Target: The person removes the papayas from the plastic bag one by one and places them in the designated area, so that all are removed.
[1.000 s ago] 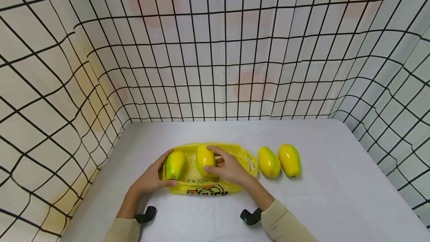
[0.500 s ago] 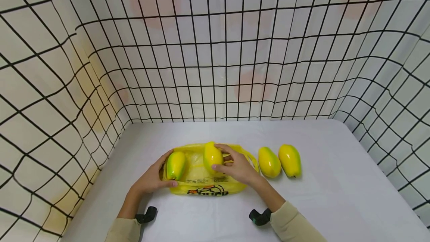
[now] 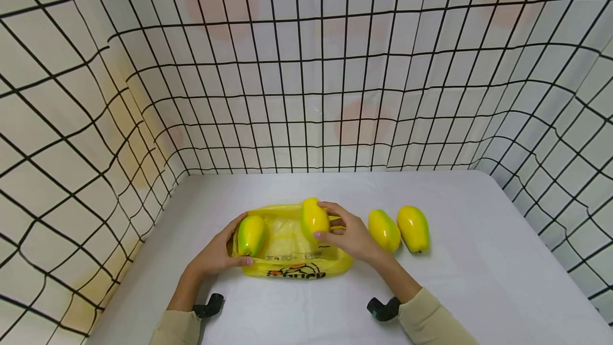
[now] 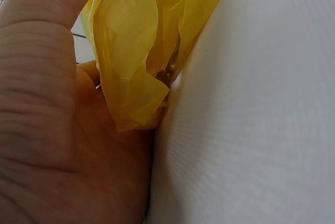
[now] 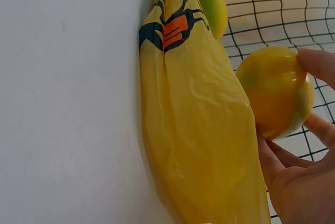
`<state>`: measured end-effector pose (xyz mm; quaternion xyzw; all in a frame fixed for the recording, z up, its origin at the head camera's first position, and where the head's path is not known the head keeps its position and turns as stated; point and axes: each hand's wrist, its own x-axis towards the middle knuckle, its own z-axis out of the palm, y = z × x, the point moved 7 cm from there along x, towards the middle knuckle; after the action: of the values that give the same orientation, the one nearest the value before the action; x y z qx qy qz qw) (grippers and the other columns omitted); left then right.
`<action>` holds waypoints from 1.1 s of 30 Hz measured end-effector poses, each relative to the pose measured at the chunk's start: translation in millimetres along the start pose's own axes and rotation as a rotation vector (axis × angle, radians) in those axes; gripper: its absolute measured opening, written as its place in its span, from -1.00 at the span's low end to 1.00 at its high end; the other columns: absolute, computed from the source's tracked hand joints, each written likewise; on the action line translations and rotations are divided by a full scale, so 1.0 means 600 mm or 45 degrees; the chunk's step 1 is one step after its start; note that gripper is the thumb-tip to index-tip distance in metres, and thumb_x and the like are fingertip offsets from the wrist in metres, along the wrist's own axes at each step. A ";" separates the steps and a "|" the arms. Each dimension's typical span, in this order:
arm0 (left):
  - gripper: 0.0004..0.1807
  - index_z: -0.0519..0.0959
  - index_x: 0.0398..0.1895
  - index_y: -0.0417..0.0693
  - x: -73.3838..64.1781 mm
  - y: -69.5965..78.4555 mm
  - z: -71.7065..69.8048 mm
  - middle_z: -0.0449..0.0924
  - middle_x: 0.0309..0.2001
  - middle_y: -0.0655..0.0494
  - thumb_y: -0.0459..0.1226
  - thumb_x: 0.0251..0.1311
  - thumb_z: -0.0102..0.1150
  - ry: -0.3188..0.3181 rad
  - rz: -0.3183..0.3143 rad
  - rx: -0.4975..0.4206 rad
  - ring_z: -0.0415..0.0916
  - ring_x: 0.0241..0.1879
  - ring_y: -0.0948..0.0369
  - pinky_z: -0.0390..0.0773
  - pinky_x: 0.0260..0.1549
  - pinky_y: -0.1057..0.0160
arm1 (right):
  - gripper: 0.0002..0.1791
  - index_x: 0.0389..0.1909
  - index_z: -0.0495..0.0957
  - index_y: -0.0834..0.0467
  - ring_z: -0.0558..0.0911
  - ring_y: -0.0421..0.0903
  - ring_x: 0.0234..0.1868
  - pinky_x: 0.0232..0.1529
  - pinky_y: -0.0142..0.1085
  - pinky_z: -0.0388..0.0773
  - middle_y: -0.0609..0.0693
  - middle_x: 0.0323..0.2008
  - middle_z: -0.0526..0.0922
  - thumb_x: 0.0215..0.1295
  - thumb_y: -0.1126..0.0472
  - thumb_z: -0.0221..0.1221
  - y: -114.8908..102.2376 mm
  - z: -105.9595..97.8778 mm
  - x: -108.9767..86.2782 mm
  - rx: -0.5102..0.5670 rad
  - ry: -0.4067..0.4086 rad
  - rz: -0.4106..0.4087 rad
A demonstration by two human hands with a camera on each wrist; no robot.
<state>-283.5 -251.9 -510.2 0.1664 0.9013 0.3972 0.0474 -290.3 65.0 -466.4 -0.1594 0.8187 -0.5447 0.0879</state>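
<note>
In the head view a yellow plastic bag (image 3: 287, 265) with black print lies flat with its mouth spread. My left hand (image 3: 217, 249) cups the bag's left end, thumb on the front rim and fingers round the back. A yellow-green mango (image 3: 251, 235) sits inside at that end. Over the right part of the bag, my right hand (image 3: 351, 233) grips another mango (image 3: 314, 217) between thumb and fingers. The right wrist view has this mango (image 5: 275, 93) above the bag's side (image 5: 204, 124). Crumpled bag plastic (image 4: 128, 51) fills the curve of the hand in the left wrist view.
Two more mangoes, one nearer (image 3: 383, 231) and one farther right (image 3: 413, 229), lie side by side on the white table (image 3: 479, 270), right of the bag. Black grid netting (image 3: 306, 95) over white walls encloses the back and sides.
My right hand has moved right and slightly up, carrying its mango from the bag's middle toward its right side. The left hand and the mango beside it stay in place.
</note>
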 end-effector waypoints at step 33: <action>0.24 -0.06 0.54 0.32 -0.001 0.002 0.000 0.09 0.50 0.06 0.13 -0.21 0.51 -0.009 -0.006 -0.013 0.11 0.44 -0.06 0.06 0.35 -0.35 | -0.20 0.33 0.23 -0.46 0.56 0.08 0.17 -0.02 -0.21 0.66 0.04 0.37 0.29 0.05 -0.22 0.37 0.010 -0.090 -0.047 -0.010 0.045 0.034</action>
<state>-282.6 -251.5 -509.3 0.1654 0.8995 0.4010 0.0524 -282.4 123.8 -451.8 -0.1390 0.8243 -0.5430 0.0800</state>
